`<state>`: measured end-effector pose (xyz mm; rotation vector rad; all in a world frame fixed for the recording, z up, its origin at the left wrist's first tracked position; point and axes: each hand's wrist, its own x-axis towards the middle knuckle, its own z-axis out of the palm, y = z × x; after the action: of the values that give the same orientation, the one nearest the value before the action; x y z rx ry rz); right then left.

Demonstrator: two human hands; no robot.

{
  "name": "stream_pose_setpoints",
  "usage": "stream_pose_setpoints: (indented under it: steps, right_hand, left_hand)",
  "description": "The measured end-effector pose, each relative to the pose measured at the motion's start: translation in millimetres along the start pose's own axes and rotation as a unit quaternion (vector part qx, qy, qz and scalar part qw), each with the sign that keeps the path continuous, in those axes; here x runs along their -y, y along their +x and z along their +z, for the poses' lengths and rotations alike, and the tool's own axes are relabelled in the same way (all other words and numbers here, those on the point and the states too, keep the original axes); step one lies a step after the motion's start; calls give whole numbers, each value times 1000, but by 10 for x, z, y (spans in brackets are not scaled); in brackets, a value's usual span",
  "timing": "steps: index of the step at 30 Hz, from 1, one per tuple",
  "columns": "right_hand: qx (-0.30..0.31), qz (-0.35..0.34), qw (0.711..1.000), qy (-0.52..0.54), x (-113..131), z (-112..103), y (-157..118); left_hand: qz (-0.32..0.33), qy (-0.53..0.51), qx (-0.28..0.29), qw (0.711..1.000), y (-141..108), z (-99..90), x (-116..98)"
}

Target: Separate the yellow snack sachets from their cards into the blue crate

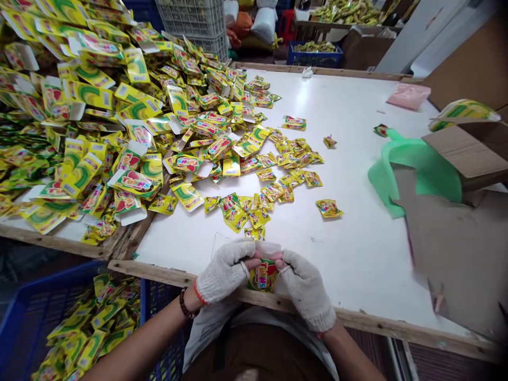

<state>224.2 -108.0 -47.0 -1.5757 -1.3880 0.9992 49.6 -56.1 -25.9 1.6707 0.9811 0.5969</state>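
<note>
Between my hands, at the table's front edge, is a small green and yellow box with its white flap end up. My left hand, in a white glove with bare fingertips, grips the box's upper left side. On the other side my right hand, gloved the same way, pinches the upper right corner. Just beyond the hands lie loose yellow candy packets on the white table. A large heap of yellow and green boxes, several with open flaps, covers the left.
A blue crate of packed boxes stands below left. At right are a green dustpan, torn cardboard and a pink packet. Behind the table are a grey crate and a blue bin.
</note>
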Motion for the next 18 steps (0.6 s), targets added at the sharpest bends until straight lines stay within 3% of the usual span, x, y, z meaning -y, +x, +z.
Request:
stream_pose_setpoints:
  steps: [6, 11, 18]
  right_hand:
    - [8, -2, 1000, 24, 85, -49, 148]
    - [46, -91, 994, -35, 126, -90, 123]
    - [83, -15, 996, -32, 302, -183, 194]
  left_hand:
    - [-33, -83, -22, 996, 69, -19, 68]
    - [-4, 39, 8, 999, 87, -111, -23]
    - [-54, 26, 95, 994, 198, -265, -190]
